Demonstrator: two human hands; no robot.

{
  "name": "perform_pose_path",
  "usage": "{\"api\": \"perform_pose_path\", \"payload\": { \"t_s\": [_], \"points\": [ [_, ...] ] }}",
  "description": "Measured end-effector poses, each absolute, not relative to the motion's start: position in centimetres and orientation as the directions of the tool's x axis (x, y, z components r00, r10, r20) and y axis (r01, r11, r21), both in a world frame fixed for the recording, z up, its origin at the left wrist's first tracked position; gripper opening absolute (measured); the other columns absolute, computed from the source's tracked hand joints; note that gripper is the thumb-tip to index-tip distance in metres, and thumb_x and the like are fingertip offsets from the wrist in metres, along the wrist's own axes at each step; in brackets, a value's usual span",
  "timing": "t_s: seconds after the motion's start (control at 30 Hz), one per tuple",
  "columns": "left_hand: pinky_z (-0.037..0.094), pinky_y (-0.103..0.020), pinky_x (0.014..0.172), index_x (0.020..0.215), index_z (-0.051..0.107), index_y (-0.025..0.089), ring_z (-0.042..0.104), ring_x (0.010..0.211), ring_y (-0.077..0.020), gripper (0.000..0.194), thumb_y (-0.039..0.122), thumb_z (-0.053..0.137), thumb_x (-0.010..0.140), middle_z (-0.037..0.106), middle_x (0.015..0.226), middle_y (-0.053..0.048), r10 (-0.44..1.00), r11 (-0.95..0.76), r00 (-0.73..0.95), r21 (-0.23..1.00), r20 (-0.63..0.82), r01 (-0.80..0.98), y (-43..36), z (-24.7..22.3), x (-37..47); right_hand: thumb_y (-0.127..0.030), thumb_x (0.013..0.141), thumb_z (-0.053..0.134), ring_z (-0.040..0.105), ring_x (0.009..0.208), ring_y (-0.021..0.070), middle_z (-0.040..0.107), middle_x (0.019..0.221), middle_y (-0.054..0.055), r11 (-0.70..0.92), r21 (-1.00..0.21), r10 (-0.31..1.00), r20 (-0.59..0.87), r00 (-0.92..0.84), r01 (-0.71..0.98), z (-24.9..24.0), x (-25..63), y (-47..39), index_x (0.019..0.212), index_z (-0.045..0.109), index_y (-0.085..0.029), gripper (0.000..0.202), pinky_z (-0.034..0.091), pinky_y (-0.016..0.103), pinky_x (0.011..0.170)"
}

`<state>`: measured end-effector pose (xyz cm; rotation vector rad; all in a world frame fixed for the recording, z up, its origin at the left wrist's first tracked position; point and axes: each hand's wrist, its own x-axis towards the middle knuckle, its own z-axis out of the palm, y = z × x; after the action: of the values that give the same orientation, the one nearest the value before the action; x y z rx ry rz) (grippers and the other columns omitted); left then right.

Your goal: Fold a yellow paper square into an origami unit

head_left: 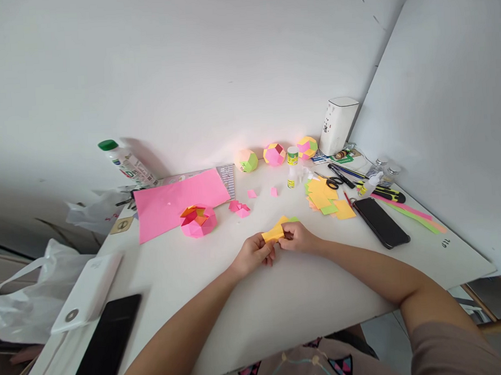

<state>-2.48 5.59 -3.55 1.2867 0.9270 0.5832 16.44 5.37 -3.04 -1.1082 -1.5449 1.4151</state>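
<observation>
A small folded piece of yellow paper (272, 234) is held between my two hands above the white table. My left hand (254, 253) pinches its left end, fingers closed. On its right end the fingers of my right hand (296, 238) are closed too. Just behind the hands lie more yellow and green paper pieces (294, 219), partly hidden. A pink faceted paper bowl (198, 221) with orange inside stands to the left, and a small pink folded piece (239, 208) lies between it and my hands.
Three paper balls (274, 154) stand by the wall near a glue bottle (292, 156). Yellow and green sheets (322, 194), scissors (333, 183) and a black phone (381, 222) lie right. A large pink sheet (179, 200), a white box (87, 292) and a black tablet (105, 349) are left.
</observation>
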Motion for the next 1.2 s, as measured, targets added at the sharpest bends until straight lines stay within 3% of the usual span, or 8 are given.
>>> {"api": "perform_pose_path", "payload": {
  "t_s": [0.13,0.33,0.57,0.93,1.1,1.2],
  "points": [
    [0.043,-0.023,0.043,0.081,0.050,0.017,0.058,0.042,-0.0115,0.038,0.054,0.061,0.080,0.060,0.054,0.003,0.800,0.226,0.551,0.970,-0.235,0.086,5.92,-3.27,-2.91,-0.020,0.070,0.062,0.055,0.057,0.0119,0.059,0.061,-0.001,-0.027,-0.996,0.920,-0.057,-0.387,0.082,-2.84,16.89,5.56,0.064,0.053,-0.017,0.011,0.045,0.026,0.054],
    [0.041,-0.022,0.040,0.075,0.048,0.017,0.058,0.041,-0.0118,0.042,0.057,0.061,0.078,0.059,0.053,0.003,0.807,0.243,0.544,0.969,-0.230,0.049,6.19,-3.05,-3.07,-0.029,0.077,0.061,0.058,0.060,0.0107,0.060,0.076,-0.001,-0.036,-0.999,0.924,-0.020,-0.382,-0.035,-2.77,17.15,5.61,0.077,0.045,-0.020,0.018,0.048,0.026,0.055],
    [0.043,-0.021,0.039,0.080,0.050,0.017,0.058,0.040,-0.0110,0.037,0.052,0.064,0.078,0.061,0.053,0.003,0.816,0.250,0.514,0.963,-0.264,0.097,5.68,-2.89,-2.59,-0.027,0.076,0.066,0.058,0.058,0.0102,0.058,0.070,-0.006,-0.033,-0.998,0.912,-0.012,-0.410,-0.046,-3.11,16.92,5.54,0.086,0.038,-0.022,0.031,0.047,0.027,0.057],
    [0.042,-0.022,0.039,0.076,0.044,0.018,0.060,0.043,-0.0129,0.031,0.043,0.063,0.079,0.064,0.057,0.001,0.836,0.265,0.481,0.962,-0.264,0.067,5.87,-3.10,-2.77,-0.021,0.070,0.066,0.056,0.055,0.0089,0.054,0.067,-0.008,-0.064,-0.989,0.976,-0.034,-0.213,-0.137,-3.65,16.82,5.84,0.079,0.038,-0.022,0.030,0.044,0.024,0.053],
    [0.046,-0.023,0.045,0.092,0.050,0.016,0.065,0.054,-0.0143,0.033,0.043,0.064,0.079,0.069,0.075,-0.004,0.821,0.263,0.514,0.964,-0.249,0.047,5.75,-3.07,-2.82,-0.026,0.074,0.065,0.055,0.054,0.0091,0.059,0.069,-0.005,-0.026,-0.994,0.969,0.002,-0.245,-0.108,-3.47,16.96,5.71,0.079,0.039,-0.022,0.027,0.044,0.025,0.054],
    [0.044,-0.022,0.044,0.086,0.049,0.016,0.063,0.050,-0.0127,0.031,0.043,0.063,0.080,0.067,0.070,-0.003,0.820,0.271,0.510,0.961,-0.259,0.051,5.62,-3.05,-2.63,-0.029,0.075,0.065,0.056,0.055,0.0097,0.061,0.070,-0.004,-0.008,-0.998,0.962,0.008,-0.274,-0.058,-3.51,16.96,5.58,0.080,0.042,-0.022,0.025,0.044,0.025,0.054]
  ]
}}
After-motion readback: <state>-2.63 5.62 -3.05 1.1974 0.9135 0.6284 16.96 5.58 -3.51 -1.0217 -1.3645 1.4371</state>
